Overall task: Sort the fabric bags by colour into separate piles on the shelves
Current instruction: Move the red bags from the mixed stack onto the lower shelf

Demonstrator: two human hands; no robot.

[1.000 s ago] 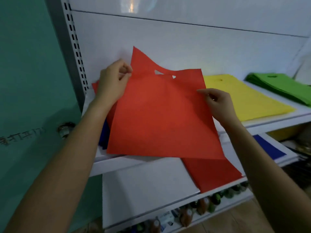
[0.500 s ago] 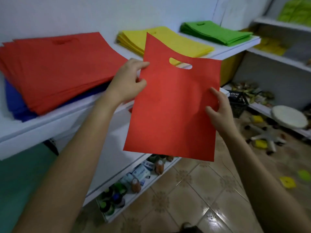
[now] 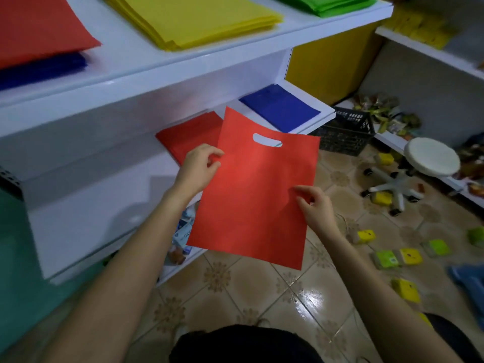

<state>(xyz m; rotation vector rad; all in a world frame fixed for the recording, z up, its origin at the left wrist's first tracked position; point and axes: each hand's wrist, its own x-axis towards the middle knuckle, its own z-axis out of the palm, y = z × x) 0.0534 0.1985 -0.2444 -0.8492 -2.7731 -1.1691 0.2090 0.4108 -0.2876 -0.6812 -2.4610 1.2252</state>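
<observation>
Lowered, red bag (image 3: 256, 195) hangs flat, rectangular, matte.

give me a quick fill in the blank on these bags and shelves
The left hand and right hand hold a ____ bag.
On the lower shelf, the red pile has a neighbouring pile that is ____.
On the top shelf, the rightmost pile, beside the yellow pile, is ____.
Missing words: red; blue; green.
</observation>
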